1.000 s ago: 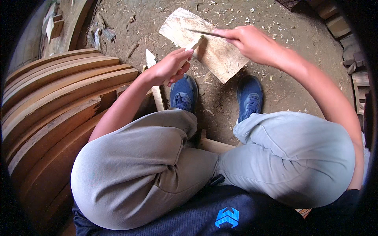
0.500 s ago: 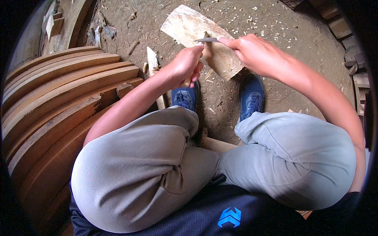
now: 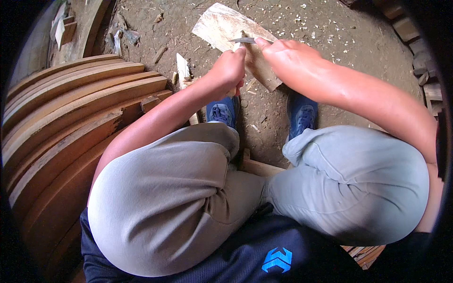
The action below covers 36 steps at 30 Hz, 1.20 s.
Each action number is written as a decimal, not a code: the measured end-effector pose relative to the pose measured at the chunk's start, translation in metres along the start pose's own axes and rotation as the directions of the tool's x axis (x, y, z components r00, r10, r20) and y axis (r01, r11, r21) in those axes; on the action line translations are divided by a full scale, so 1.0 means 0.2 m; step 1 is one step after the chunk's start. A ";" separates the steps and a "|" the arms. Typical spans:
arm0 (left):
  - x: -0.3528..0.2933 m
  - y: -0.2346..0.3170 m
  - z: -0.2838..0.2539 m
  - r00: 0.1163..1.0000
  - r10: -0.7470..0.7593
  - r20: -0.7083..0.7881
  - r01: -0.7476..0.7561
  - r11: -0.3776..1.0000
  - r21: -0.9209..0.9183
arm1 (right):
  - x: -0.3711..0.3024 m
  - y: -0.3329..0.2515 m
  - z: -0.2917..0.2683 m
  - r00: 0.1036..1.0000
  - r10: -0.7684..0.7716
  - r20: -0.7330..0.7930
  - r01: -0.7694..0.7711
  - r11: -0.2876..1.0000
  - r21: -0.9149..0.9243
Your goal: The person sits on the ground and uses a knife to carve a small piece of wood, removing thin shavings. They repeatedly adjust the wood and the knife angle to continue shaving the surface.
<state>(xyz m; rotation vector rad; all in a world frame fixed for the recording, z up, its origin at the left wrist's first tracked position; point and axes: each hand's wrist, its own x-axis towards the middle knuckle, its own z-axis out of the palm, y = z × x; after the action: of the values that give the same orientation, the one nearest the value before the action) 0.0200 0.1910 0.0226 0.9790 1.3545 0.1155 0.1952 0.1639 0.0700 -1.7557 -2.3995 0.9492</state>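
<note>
My left hand (image 3: 229,68) is closed round a pale wooden stick (image 3: 237,46). Its light tip pokes out above my thumb, and its lower end shows under my fingers. In my right hand (image 3: 289,57) is a knife (image 3: 244,40), gripped with the handle hidden in my palm. The blade points left and lies across the stick's tip, right at my left thumb; whether its edge is in the wood I cannot tell. Beneath both hands a broad, flat piece of wood (image 3: 221,24) slopes over the ground.
Curved wooden planks (image 3: 80,89) are stacked close on my left. Shavings and chips (image 3: 302,21) litter the dirt floor. A split wood piece (image 3: 182,66) lies by my left shoe (image 3: 220,113); my right shoe (image 3: 302,113) is below the flat wood. Wooden blocks (image 3: 406,29) line the far right.
My right hand and the knife have moved left and slightly up, toward my left hand. My left hand has shifted a little upward, still round the stick.
</note>
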 end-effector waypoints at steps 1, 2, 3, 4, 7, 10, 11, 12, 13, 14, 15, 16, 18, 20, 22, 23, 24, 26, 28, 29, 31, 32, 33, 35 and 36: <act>0.00 0.00 0.00 1.000 -0.011 -0.004 0.011 1.000 -0.004 | 0.01 0.00 0.00 0.999 0.036 0.016 -0.037 0.998 0.059; 0.00 0.01 0.01 1.000 -0.023 -0.008 0.022 1.000 -0.007 | 0.02 0.00 0.01 0.997 0.072 0.032 -0.075 0.990 0.116; -0.01 0.02 0.01 0.999 -0.034 -0.011 0.034 0.999 -0.009 | 0.03 0.02 0.02 0.998 0.063 0.018 -0.064 0.991 0.114; -0.01 0.02 0.01 0.999 -0.040 -0.006 0.040 0.999 -0.037 | 0.03 0.02 0.02 1.000 0.025 -0.008 -0.024 0.999 0.041; -0.03 0.04 0.00 0.999 -0.045 0.009 0.045 0.997 -0.056 | 0.02 0.01 0.01 0.984 -0.159 -0.074 0.128 0.939 -0.318; -0.04 0.02 -0.03 0.998 -0.038 0.040 0.038 0.999 -0.006 | 0.03 -0.01 -0.02 0.993 -0.114 -0.003 0.104 0.914 -0.392; -0.02 0.01 -0.04 0.997 -0.045 0.065 0.046 0.999 -0.027 | 0.03 0.00 -0.03 0.999 -0.047 0.011 0.048 0.957 -0.286; 0.00 -0.01 -0.04 0.994 -0.051 0.092 0.056 0.997 -0.048 | 0.04 0.02 -0.04 0.999 0.019 0.032 -0.013 0.984 -0.179; -0.01 -0.01 -0.06 0.995 -0.042 0.085 0.046 0.998 -0.036 | 0.06 0.02 -0.05 0.997 0.064 0.051 -0.061 0.996 -0.057; -0.02 -0.01 -0.07 0.996 -0.034 0.078 0.036 0.999 -0.025 | 0.08 0.03 -0.06 0.993 0.108 0.037 -0.110 0.993 0.040; -0.04 -0.01 -0.08 0.997 -0.025 0.071 0.026 1.000 -0.014 | 0.10 0.04 -0.05 0.998 0.056 -0.013 -0.055 0.994 0.089; -0.04 -0.01 -0.07 0.997 -0.030 0.070 0.031 0.999 -0.012 | 0.11 0.08 -0.04 0.998 0.019 -0.060 -0.011 0.992 0.127; -0.06 0.01 -0.07 0.997 -0.037 0.063 0.038 0.999 -0.006 | 0.13 0.14 0.00 0.993 -0.029 -0.113 0.045 0.988 0.144; -0.05 -0.01 -0.06 0.998 -0.025 0.066 0.027 0.999 -0.041 | 0.10 0.10 -0.04 1.000 0.023 -0.008 -0.022 0.993 0.112; -0.04 -0.02 -0.06 0.998 -0.010 0.066 0.013 0.999 -0.043 | 0.08 0.09 -0.05 0.996 0.060 0.062 -0.065 0.994 0.083; -0.04 -0.02 -0.06 0.998 -0.003 0.065 0.004 1.000 -0.027 | 0.07 0.10 -0.04 0.994 0.070 0.082 -0.075 0.995 0.071; -0.04 -0.03 -0.06 0.998 0.005 0.066 -0.004 1.000 -0.012 | 0.06 0.10 -0.04 0.992 0.080 0.101 -0.086 0.995 0.059; -0.04 -0.03 -0.06 0.998 0.021 0.067 -0.020 1.000 -0.008 | 0.06 0.12 -0.03 0.993 0.058 0.099 -0.066 0.995 0.074; -0.04 -0.03 -0.07 0.997 0.037 0.071 -0.037 0.999 -0.006 | 0.06 0.15 -0.03 0.996 0.032 0.089 -0.040 0.995 0.092; -0.04 -0.03 -0.07 0.996 0.044 0.072 -0.044 0.999 -0.004 | 0.07 0.17 -0.02 0.997 0.015 0.079 -0.023 0.994 0.103; -0.04 -0.03 -0.07 0.996 0.050 0.070 -0.050 0.999 0.002 | 0.08 0.18 -0.03 0.996 0.005 0.091 -0.017 0.990 0.138; -0.04 -0.03 -0.07 0.997 0.047 0.065 -0.048 0.999 0.007 | 0.08 0.18 -0.04 0.994 0.012 0.112 -0.030 0.987 0.161; -0.04 -0.03 -0.07 0.997 0.045 0.061 -0.046 0.999 0.013 | 0.09 0.18 -0.05 0.991 0.018 0.133 -0.043 0.982 0.184; -0.05 -0.03 -0.06 0.997 0.050 0.055 -0.053 0.998 0.042 | 0.09 0.19 -0.05 0.993 -0.016 0.119 0.000 0.991 0.136; -0.05 -0.03 -0.06 0.997 0.053 0.052 -0.056 0.997 0.056 | 0.08 0.20 -0.05 0.993 -0.034 0.113 0.021 0.993 0.112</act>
<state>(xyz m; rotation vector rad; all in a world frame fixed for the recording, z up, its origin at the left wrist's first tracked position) 0.0040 0.1880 0.0270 1.0611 1.2915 0.0926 0.2265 0.1900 0.0529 -1.6703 -2.3780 1.1865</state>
